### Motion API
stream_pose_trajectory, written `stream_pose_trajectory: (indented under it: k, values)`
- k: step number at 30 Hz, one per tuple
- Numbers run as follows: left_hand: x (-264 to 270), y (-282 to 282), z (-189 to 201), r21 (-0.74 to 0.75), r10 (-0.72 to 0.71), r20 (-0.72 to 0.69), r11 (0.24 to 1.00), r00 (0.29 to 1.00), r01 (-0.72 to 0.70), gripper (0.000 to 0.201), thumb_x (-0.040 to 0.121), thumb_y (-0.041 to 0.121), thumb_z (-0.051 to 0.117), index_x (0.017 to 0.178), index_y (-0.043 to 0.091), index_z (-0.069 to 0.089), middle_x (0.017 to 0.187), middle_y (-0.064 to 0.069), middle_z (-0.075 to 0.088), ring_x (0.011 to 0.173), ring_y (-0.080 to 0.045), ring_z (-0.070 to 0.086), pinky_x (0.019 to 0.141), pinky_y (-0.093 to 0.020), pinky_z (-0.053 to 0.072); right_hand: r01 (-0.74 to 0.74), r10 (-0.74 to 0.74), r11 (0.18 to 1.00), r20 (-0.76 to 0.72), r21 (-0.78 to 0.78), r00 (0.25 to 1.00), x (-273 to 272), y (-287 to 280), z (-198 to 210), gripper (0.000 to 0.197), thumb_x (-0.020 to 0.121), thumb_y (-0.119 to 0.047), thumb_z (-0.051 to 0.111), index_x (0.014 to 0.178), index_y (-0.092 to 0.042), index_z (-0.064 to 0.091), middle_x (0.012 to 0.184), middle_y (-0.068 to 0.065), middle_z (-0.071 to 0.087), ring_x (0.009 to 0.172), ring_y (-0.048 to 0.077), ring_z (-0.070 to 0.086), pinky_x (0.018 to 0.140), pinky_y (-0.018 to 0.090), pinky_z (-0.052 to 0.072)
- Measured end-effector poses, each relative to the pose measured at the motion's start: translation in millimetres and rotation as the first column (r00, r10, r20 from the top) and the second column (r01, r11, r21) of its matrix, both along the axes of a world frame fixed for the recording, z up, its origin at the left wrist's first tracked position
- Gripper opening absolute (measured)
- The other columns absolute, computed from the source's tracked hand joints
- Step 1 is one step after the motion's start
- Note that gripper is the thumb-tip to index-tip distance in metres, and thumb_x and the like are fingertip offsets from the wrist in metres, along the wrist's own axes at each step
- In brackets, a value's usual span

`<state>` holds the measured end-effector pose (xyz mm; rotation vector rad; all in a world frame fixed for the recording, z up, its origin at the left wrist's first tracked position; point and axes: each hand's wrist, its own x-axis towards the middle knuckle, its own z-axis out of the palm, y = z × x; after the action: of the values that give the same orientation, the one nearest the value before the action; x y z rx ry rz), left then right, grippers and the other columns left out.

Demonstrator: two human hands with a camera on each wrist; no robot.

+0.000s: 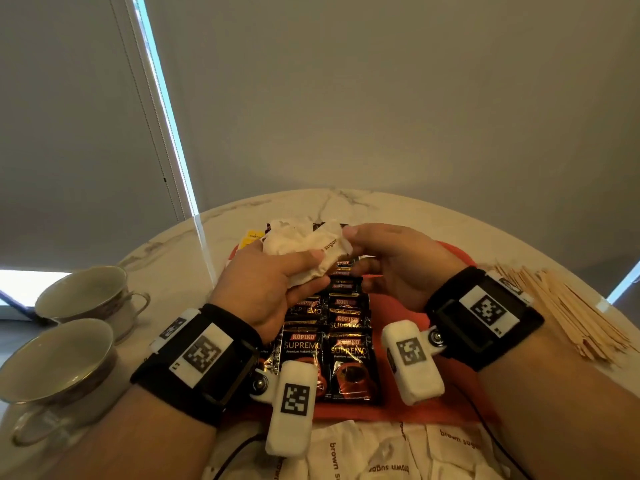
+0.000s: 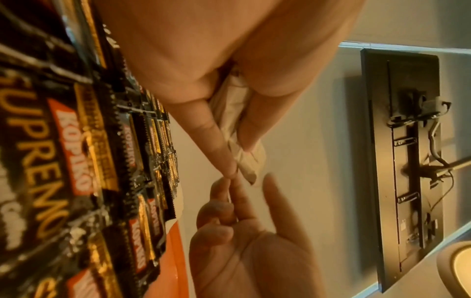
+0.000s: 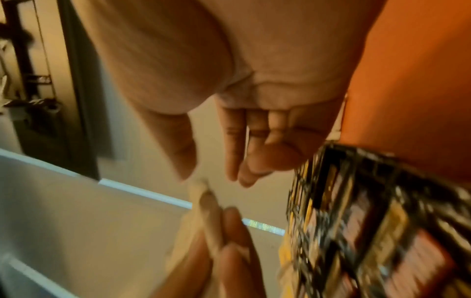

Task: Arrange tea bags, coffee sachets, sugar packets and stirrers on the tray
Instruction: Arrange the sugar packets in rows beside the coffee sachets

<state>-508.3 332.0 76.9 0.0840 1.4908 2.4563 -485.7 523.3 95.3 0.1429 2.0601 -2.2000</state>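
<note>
Fingers of the left hand (image 1: 273,282) curl round a bunch of white brown sugar packets (image 1: 304,249), held above the far end of the orange tray (image 1: 460,261). Its number cannot be counted. The right hand (image 1: 391,265) is loosely spread, thumb tip touching the bunch's right edge. Kopiko Supremo coffee sachets (image 1: 329,348) lie in two overlapping columns on the tray. Two teacups (image 1: 79,327) stand left; wooden stirrers (image 1: 568,317) are heaped right; more sugar packets (image 1: 381,452) lie near.
</note>
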Motion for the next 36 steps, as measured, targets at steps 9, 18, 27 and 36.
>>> stream_pose_trajectory:
  k: [9, 18, 27, 36]
  values:
    - [1, -5, 2, -0.010, 0.068, -0.056, 0.998, 0.996, -0.069, 0.039, 0.079, 0.016, 0.083, 0.114, 0.009, 0.069, 0.102, -0.010, 0.080, 0.086, -0.022, 0.078, 0.060, -0.024, 0.060, -0.004, -0.005, 0.995, -0.094, -0.097, 0.996, -5, -21, -11, 0.025, 0.076, -0.013, 0.079, 0.099, -0.007, 0.071, 0.087, 0.009, 0.070, 0.065, 0.014, 0.063, 0.058, 0.025, 0.058]
    - [-5, -6, 0, -0.002, 0.057, -0.073, 0.998, 0.996, -0.057, 0.052, 0.078, -0.012, 0.076, 0.126, 0.004, 0.065, 0.107, -0.015, 0.079, 0.088, -0.026, 0.079, 0.061, -0.023, 0.060, 0.164, -0.180, 0.978, -0.123, -0.131, 0.976, -8, -20, -4, 0.027, 0.094, -0.020, 0.070, 0.100, 0.006, 0.070, 0.093, 0.018, 0.073, 0.074, 0.025, 0.065, 0.059, 0.029, 0.058]
    - [-7, -6, -1, -0.002, 0.142, -0.014, 0.990, 0.990, -0.142, 0.046, 0.081, -0.014, 0.075, 0.123, -0.001, 0.063, 0.098, -0.019, 0.079, 0.078, -0.025, 0.079, 0.056, -0.023, 0.059, 0.169, -0.192, 0.967, -0.107, -0.190, 0.976, -9, -17, -6, 0.020, 0.091, -0.019, 0.072, 0.101, -0.002, 0.071, 0.083, 0.009, 0.073, 0.067, 0.017, 0.067, 0.061, 0.030, 0.058]
    - [-8, -6, -3, 0.000, 0.211, -0.018, 0.978, 0.977, -0.211, 0.049, 0.079, -0.015, 0.076, 0.124, 0.001, 0.063, 0.103, -0.018, 0.078, 0.081, -0.027, 0.080, 0.057, -0.023, 0.059, 0.084, -0.084, 0.990, -0.007, 0.112, 0.996, -8, -15, -11, 0.017, 0.084, -0.019, 0.080, 0.079, -0.009, 0.068, 0.064, 0.005, 0.065, 0.049, 0.013, 0.054, 0.048, 0.024, 0.049]
